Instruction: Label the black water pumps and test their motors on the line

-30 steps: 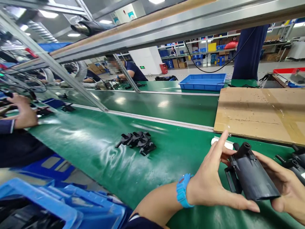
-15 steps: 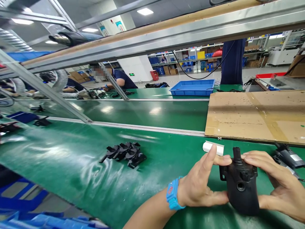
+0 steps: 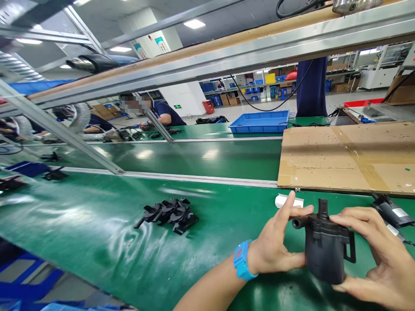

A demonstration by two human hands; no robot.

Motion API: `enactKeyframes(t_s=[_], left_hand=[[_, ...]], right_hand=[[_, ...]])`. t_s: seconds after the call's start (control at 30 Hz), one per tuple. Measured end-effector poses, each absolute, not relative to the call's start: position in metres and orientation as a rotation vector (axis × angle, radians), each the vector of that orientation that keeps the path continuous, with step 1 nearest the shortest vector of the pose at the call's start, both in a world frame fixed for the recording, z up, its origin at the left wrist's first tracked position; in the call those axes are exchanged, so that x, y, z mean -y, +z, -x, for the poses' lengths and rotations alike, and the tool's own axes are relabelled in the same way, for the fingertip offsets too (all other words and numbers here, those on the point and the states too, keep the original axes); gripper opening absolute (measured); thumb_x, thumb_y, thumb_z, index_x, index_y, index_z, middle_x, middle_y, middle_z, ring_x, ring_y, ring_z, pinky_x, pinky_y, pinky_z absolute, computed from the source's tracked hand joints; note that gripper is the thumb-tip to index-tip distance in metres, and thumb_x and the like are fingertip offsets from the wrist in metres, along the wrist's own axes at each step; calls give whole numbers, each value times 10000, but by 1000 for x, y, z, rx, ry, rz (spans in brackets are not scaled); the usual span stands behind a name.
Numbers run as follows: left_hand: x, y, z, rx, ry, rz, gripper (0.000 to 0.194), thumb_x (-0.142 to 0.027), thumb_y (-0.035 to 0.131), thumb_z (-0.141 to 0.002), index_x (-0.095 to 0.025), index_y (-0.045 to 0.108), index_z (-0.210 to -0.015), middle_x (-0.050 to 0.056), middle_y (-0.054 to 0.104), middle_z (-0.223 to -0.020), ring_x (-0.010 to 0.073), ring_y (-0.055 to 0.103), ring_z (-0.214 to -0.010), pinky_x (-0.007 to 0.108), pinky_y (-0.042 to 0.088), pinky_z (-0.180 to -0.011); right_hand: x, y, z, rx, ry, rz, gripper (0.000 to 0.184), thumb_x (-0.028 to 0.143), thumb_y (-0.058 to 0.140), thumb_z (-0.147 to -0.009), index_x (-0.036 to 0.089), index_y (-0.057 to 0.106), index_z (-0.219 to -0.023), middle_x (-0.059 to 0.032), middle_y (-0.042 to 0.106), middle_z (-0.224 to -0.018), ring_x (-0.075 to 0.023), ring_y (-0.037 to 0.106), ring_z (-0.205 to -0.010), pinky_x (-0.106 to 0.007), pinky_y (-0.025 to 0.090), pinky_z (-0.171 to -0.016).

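Note:
Both my hands hold a black plastic pump body (image 3: 324,250) upright above the green belt (image 3: 106,233) at the lower right. My left hand (image 3: 275,246), with a blue watch at the wrist, presses its thumb and fingers against the left side, by the side nozzle. My right hand (image 3: 372,263) cups the right side and the bottom. A second nozzle points straight up. A small white piece (image 3: 287,201) lies on the belt just behind my left fingers.
A pile of black plastic parts (image 3: 170,212) lies on the belt to the left. A cardboard sheet (image 3: 350,157) covers the far right. More black pumps (image 3: 391,211) lie at the right edge. A blue tray (image 3: 259,122) stands behind; other people work at the far left.
The pump has been turned in my hands: its round port faced me before, now the side nozzle points left and a bracket shows on the right. The view shifted slightly.

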State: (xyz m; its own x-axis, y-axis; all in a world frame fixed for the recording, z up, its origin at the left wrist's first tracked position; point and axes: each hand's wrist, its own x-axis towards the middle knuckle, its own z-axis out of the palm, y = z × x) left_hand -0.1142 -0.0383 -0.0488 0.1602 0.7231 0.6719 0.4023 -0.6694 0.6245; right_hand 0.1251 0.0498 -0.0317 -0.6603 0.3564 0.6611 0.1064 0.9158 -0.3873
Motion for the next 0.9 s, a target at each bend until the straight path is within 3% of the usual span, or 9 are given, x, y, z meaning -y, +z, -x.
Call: enactKeyframes(t_s=[0.23,0.37,0.5,0.7,0.8,0.9], left_hand=[[31,-53,114,-1098,1443,-2166,1257,-358,845,-784,-229,-64,-1643,162,629,-1418,327,569,-1372,487,450,-1182],[31,-55,113,-1120,1412,-2169,1228,-347,825,-801,-236,-65,-1640,156,622,-1430,329,562,-1377,518,387,-1226],[31,-58,112,-1112,1435,-2152,1207,-323,829,-797,-240,-28,-1643,163,631,-1421,327,553,-1387,508,458,-1172],[32,-57,114,-1077,1529,-2108,1055,-352,866,-776,-300,208,-1599,155,614,-1433,305,617,-1317,496,471,-1146],[34,-55,116,-1111,1536,-2106,937,-336,880,-764,-283,341,-1529,153,611,-1429,292,611,-1315,484,458,-1148],[33,-55,115,-1059,1576,-2122,886,-320,884,-760,-289,372,-1483,142,621,-1418,296,562,-1368,506,444,-1154]], right_hand=[[-34,-20,-119,2239,142,311,567,442,690,-927,142,510,-1373,-139,507,-1178,-277,529,-1064,-408,426,-911],[-31,-19,-118,2222,82,320,582,423,736,-880,141,531,-1346,-134,509,-1146,-284,541,-1034,-431,423,-919],[-31,-21,-118,2230,85,345,664,445,786,-824,192,519,-1377,-119,522,-1128,-292,563,-1006,-470,440,-944],[-37,-28,-121,2277,179,408,796,526,830,-771,256,472,-1428,-118,529,-1192,-326,562,-1092,-474,465,-943],[-38,-29,-121,2280,205,388,765,500,814,-798,250,466,-1432,-119,536,-1196,-324,556,-1101,-473,449,-959],[-36,-28,-121,2256,193,354,718,476,790,-823,225,475,-1418,-127,526,-1188,-313,540,-1085,-446,449,-926]])
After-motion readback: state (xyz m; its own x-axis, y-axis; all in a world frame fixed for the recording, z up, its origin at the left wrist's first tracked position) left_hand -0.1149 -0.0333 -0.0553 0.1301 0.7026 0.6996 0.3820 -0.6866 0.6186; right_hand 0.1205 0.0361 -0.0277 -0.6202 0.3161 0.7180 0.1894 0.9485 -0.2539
